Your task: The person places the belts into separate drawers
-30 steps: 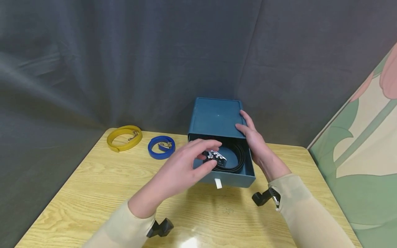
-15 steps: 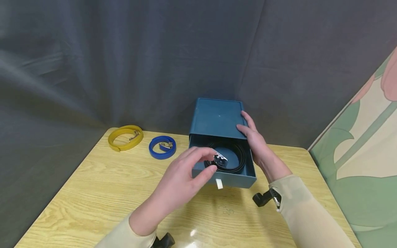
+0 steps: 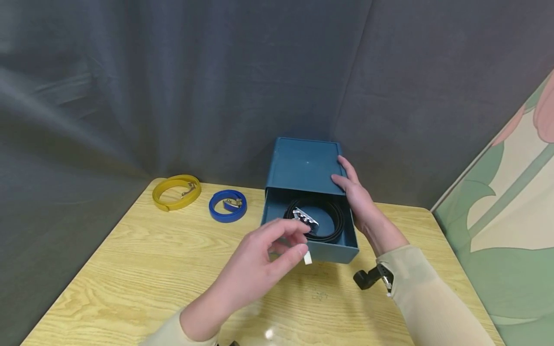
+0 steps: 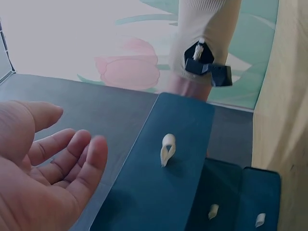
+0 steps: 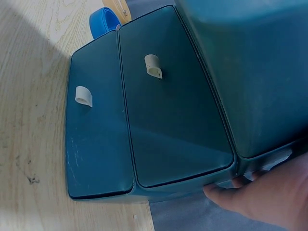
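Observation:
A blue-green drawer box (image 3: 305,161) stands against the curtain with its top drawer (image 3: 335,252) pulled out. In that drawer lies a coiled black belt (image 3: 337,221) with a silver buckle (image 3: 306,217). My left hand (image 3: 255,262) hovers before the drawer, loosely curled and holding nothing, and partly hides the drawer's front and white pull tab (image 3: 308,257). The left wrist view shows the same hand (image 4: 53,173) apart from the drawer front. My right hand (image 3: 361,199) rests against the box's right side, fingertips on its top edge. Some of its fingers are hidden.
To the left on the wooden table (image 3: 143,269) lie a coiled yellow belt (image 3: 157,194) and a coiled blue belt (image 3: 213,206). Two lower drawers, a middle one (image 5: 173,115) and a bottom one (image 5: 96,139), are closed. A dark curtain (image 3: 216,96) hangs behind.
My left hand has drawn back from the buckle toward the drawer's front, its fingers now closer together, leaving more of the buckle visible. My right hand stays on the box.

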A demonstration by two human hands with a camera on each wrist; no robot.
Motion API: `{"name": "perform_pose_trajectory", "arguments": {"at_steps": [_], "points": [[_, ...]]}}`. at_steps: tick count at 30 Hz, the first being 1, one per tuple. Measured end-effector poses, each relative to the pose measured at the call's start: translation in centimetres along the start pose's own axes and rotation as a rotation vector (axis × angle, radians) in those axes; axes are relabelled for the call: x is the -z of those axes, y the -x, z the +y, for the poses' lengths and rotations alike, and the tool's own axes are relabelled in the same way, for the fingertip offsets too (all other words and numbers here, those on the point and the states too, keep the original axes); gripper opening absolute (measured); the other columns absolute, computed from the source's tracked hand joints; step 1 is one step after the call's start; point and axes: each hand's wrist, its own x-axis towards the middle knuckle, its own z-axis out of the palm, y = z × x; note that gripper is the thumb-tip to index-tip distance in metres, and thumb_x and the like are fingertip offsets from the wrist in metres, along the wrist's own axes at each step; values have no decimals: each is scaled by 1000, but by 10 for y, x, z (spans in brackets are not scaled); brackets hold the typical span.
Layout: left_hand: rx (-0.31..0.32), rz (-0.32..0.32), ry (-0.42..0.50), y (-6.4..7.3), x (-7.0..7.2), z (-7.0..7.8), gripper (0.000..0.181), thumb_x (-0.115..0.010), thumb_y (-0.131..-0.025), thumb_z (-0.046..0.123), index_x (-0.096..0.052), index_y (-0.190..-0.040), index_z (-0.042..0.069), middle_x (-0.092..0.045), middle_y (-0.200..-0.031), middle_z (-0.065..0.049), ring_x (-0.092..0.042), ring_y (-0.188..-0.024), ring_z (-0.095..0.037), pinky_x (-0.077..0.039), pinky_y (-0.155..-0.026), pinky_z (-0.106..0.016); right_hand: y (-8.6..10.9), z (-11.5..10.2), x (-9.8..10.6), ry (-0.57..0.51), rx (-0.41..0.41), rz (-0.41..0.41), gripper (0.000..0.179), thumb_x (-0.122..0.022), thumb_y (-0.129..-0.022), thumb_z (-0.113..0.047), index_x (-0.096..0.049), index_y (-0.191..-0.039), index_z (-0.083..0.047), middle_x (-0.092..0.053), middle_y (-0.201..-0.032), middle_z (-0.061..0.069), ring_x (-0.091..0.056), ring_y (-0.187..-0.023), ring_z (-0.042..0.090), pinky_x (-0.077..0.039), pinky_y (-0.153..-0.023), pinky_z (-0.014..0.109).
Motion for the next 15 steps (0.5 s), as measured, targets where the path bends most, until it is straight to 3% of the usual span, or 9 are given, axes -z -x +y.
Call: {"name": "perform_pose_trajectory", "arguments": {"at_steps": [6, 10, 15], "points": [[133, -107, 191, 6, -7, -4, 27, -68, -113, 25, -70, -137, 13, -72, -99, -3, -72, -77, -23, -64, -78, -33, 0, 1, 0, -4, 9, 4, 67, -41, -117, -46, -5, -173, -55, 13, -184, -3, 2, -166, 37, -5, -130, 72], [148, -146, 260, 10, -13, -9, 25, -63, -115, 24, -69, -135, 11, -67, -90, -3, -71, -75, -19, -62, -80, -33, 0, 0, 0, -4, 9, 0, 67, -41, -117, -46, -4, -173, -55, 13, -183, -2, 1, -166, 38, -6, -130, 72], [188, -142, 325, 15, -21, -16, 20, -59, -117, 28, -71, -129, 16, -66, -82, -3, -69, -70, -17, -62, -75, -34, 0, 0, 0, -6, 7, -8, 67, -41, -118, -46, -4, -173, -57, 14, -183, -3, 1, -166, 39, -7, -130, 73]]}}
